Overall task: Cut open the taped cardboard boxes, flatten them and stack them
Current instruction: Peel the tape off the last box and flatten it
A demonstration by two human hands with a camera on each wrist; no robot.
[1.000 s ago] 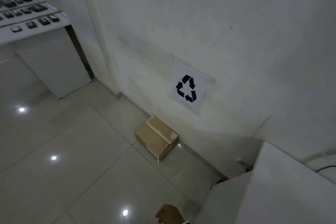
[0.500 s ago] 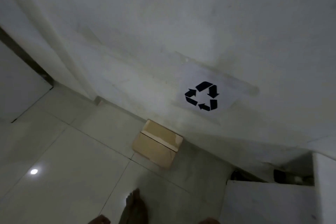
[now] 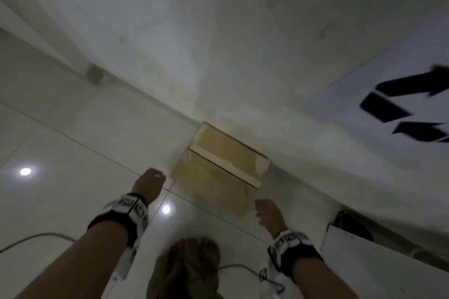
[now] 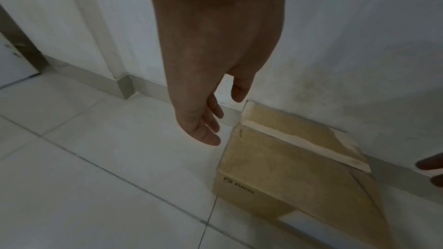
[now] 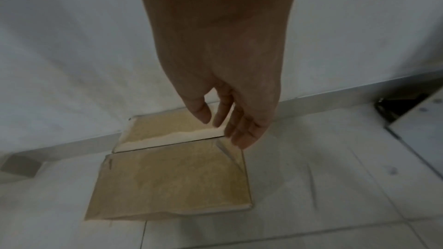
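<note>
- Head view: a brown cardboard box (image 3: pixel 218 167) sits on glossy white floor tiles (image 3: pixel 60 153), its far edge against the foot of a matt white wall (image 3: pixel 218 31); its top flaps are shut with a straight seam between them, and a pale strip where tape tore the paper runs along that seam; what is inside cannot be seen
- The left hand (image 3: pixel 148 183) hangs just left of the box and the right hand (image 3: pixel 268 211) just off its near right corner; neither touches it; both wrists wear black-and-white straps; the finger pose is too small and blurred to tell here
- A white sheet (image 3: pixel 388 104) with black arrows is stuck to the wall at right; bare feet (image 3: pixel 194 257) stand on the tiles below; a thin cable (image 3: pixel 36 236) lies at left

- Left wrist view: the left hand (image 4: pixel 210 75) points down, fingers (image 4: pixel 208 137) straight and loosely together, thumb apart, holding nothing; the box (image 4: pixel 287 164) is below and to the right, a faint printed logo on its side wall; a grey skirting (image 4: pixel 124 86) lines the wall base

- Right wrist view: the right hand (image 5: pixel 227 90) hovers over the box's (image 5: pixel 172 177) far right corner, fingers (image 5: pixel 242 135) slack and slightly parted, holding nothing; whether the tips touch the card cannot be told; the near flap is creased at its right corner
</note>
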